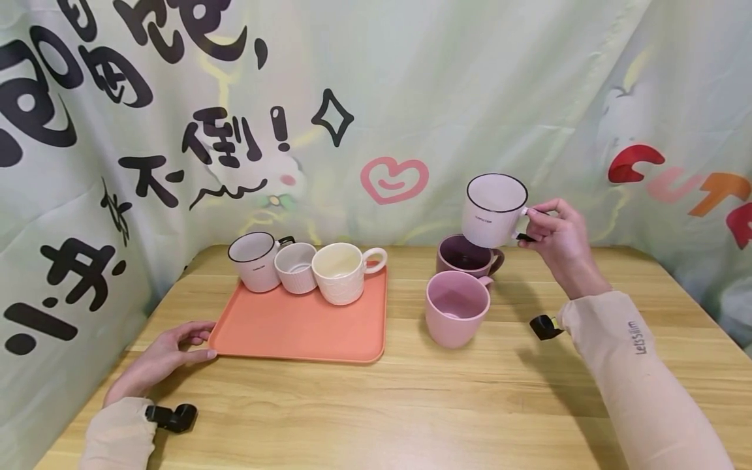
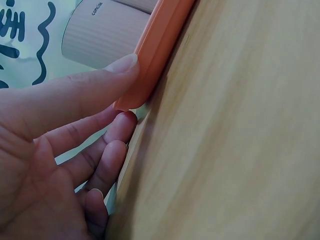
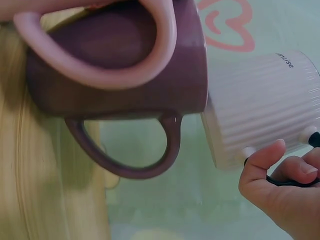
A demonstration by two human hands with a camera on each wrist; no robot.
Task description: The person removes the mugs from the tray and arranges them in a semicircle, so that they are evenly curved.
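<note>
My right hand grips the black handle of a white ribbed mug with a dark rim, held in the air at the back right. Below it stand a dark purple mug and, in front, a pink mug. The right wrist view shows the purple mug's handle and the white mug beside its rim. At the front left corner of an orange tray, my left hand holds the edge, thumb on the rim and fingertips at the corner's underside.
Along the tray's back side stand a white mug with a dark rim, a small ribbed grey-white cup and a cream mug. A printed curtain hangs behind the wooden table.
</note>
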